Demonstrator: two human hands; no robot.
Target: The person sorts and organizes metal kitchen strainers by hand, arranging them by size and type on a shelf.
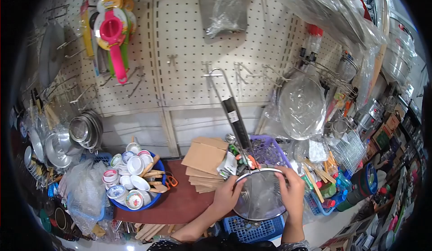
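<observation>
Between my two hands is a round mesh strainer (pixel 263 197) with a metal rim. Its long black handle (pixel 237 126), bearing a white label, points up toward the pegboard and ends in a wire loop, which overlaps a metal hook there. My left hand (pixel 227 196) grips the rim at the left, thumb on top. On the opposite side my right hand (pixel 291 189) pinches the rim with thumb and fingers. Behind the strainer stands a purple basket (pixel 278 148). Flat cardboard pieces (pixel 204 157) lie stacked just left of the handle.
A white pegboard (pixel 180 39) with protruding hooks fills the back. Pink-handled kitchen tools (pixel 112 35) hang upper left, wrapped strainers (pixel 302 106) at right. On the brown table (pixel 177 206) sits a blue basin (pixel 158 165) of small bowls. Below the strainer is a blue crate (pixel 270 233).
</observation>
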